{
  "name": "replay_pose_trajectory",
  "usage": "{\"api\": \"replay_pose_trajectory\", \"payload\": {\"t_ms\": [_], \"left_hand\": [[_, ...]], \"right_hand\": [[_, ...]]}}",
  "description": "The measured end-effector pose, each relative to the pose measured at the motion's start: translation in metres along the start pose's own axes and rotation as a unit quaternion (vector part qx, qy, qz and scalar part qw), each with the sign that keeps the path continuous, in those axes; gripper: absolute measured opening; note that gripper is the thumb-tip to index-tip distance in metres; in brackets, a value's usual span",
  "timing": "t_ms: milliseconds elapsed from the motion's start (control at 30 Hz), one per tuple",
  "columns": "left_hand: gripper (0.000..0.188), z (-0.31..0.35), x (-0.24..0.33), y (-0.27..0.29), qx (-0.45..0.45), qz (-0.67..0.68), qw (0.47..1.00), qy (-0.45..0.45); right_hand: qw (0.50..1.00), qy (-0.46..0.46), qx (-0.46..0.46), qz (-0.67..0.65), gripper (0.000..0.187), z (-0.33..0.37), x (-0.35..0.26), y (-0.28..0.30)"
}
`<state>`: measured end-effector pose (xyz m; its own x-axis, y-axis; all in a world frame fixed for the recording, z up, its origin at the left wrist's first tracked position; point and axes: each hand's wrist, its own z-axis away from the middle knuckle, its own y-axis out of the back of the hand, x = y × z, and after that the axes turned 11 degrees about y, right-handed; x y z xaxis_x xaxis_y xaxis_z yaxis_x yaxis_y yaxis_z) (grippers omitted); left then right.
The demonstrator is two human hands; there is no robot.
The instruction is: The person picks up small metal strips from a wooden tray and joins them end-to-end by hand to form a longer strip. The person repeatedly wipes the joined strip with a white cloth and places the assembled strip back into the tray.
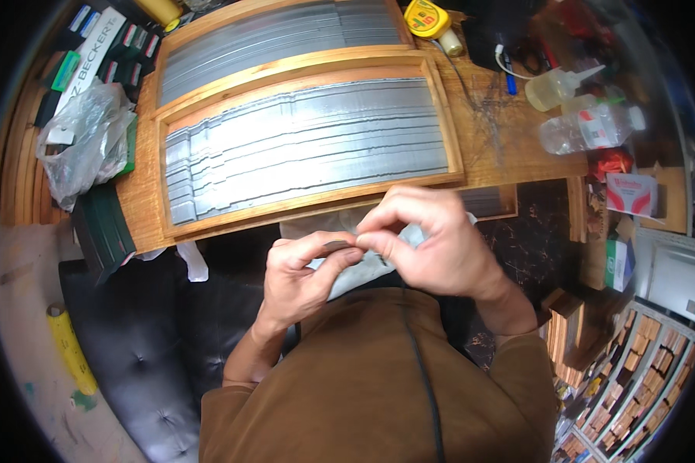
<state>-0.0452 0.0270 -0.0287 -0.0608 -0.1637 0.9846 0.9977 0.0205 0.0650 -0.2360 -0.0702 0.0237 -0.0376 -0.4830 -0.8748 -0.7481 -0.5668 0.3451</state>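
Observation:
Over my lap, just in front of the bench edge, my two hands meet at the fingertips. My left hand (305,270) is closed in a pinch, with a small, thin, dark metal piece (337,245) between thumb and forefinger. Closed as well, my right hand (440,243) has thumb and forefinger pressed together against the left fingertips; what they grip is hidden and slightly blurred. Below the hands a pale cloth (353,279) lies on my lap. Beyond them, a wooden tray (452,143) holds rows of thin silvery metal pieces (309,147) packed side by side.
A second wooden tray (286,58) of metal pieces lies behind. Left are a clear plastic bag (89,135) and several small boxes. Right are a yellow tape measure (427,18), a squeeze bottle (550,90) and a plastic bottle (591,130). A black cushioned seat (143,363) is beside me.

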Motion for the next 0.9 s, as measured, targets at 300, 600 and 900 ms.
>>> {"api": "replay_pose_trajectory", "payload": {"t_ms": [300, 600, 900], "left_hand": [[0.038, -0.013, 0.035, 0.025, 0.072, -0.205, 0.947, -0.238], [0.031, -0.027, 0.03, 0.031, 0.039, -0.07, 0.987, -0.139], [0.017, -0.005, -0.028, 0.028, -0.174, 0.157, 0.915, 0.33]], "right_hand": [[0.981, 0.183, 0.062, -0.023, 0.027, -0.018, -0.004, -0.024], [0.987, 0.147, 0.057, -0.012, 0.028, -0.03, 0.005, -0.032], [0.871, -0.304, 0.072, -0.379, 0.016, 0.04, 0.052, -0.071]]}}
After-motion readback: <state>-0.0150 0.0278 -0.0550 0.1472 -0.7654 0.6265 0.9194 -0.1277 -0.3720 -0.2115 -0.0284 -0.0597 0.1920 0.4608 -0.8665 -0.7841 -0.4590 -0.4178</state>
